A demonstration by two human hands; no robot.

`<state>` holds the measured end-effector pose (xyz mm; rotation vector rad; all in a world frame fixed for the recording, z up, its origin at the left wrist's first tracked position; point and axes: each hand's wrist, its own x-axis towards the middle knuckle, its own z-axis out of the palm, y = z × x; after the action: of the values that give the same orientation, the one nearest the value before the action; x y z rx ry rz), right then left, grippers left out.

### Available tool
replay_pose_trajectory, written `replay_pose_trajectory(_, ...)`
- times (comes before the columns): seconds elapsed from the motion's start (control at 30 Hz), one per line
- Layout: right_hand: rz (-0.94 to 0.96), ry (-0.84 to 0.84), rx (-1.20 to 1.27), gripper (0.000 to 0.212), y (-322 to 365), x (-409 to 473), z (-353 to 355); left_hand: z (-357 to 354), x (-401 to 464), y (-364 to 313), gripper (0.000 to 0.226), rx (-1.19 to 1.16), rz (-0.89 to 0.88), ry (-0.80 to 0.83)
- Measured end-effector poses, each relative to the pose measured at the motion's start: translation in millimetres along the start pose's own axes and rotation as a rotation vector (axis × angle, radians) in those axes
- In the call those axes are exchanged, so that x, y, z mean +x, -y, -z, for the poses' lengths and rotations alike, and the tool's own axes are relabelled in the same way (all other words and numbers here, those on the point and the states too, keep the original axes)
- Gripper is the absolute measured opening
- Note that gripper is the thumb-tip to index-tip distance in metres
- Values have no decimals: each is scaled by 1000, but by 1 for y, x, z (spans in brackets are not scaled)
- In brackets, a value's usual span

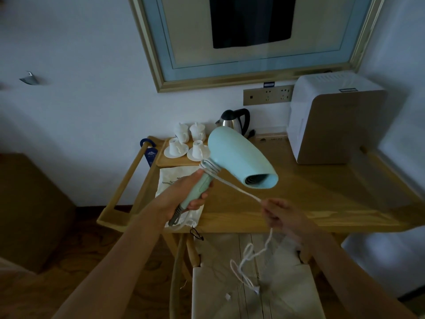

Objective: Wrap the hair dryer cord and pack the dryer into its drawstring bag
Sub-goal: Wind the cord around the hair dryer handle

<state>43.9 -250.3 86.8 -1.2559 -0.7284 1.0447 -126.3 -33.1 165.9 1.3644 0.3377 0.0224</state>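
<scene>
Cups [184,143] on saucers fill a wooden tray near the table's [322,199] far left corner, with a steel kettle [234,120] behind them at the far edge. Nearer the left edge lies the white drawstring bag [174,178], partly hidden beneath the left hand [184,196], whose grip is wrapped round the handle of the pale blue hair dryer [239,155] held above the table, nozzle pointing right. Several turns of white cord [236,187] circle the top of the handle; a taut length runs to the right hand [280,215], which pinches it over the table's near edge. Loose cord dangles below over a chair seat [253,293]. A white appliance [333,120] stands at the far right.
</scene>
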Motion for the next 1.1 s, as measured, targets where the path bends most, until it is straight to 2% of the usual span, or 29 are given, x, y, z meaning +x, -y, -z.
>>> replay_pose_trajectory(0.1,-100,76,-68,23,-3,-1,22,5,-4,0,49,39,-30,41)
replay_pose_trajectory(0.17,-196,57,-194,28,-3,2,27,7,-7,-2,38,138,-55,80)
replay_pose_trajectory(0.23,-229,-11,-401,25,4,13,26,6,-12,-8,26,347,-32,151)
replay_pose_trajectory(0.3,-211,-80,-597,11,18,25,23,-1,-15,-14,23,621,25,243)
replay_pose_trajectory(0.37,-138,-115,-737,12,39,34,18,-10,-14,-13,29,869,62,313)
replay_pose_trajectory(0.43,-118,-137,-828,18,65,36,8,-18,-10,-5,24,1031,89,333)
replay_pose_trajectory(0.5,-107,-160,-893,16,89,38,-5,-21,-6,6,29,1150,133,285)
replay_pose_trajectory(0.63,11,-177,-1066,15,114,32,-44,-21,8,28,47,1377,155,43)
replay_pose_trajectory(0.77,87,-111,-1103,18,100,16,-81,-15,24,44,36,1353,156,-141)
replay_pose_trajectory(0.93,94,-125,-875,22,46,-3,-89,6,27,56,35,1250,59,-390)
replay_pose_trajectory(1.1,126,-192,-755,20,-6,-18,-84,17,29,44,34,815,102,-485)
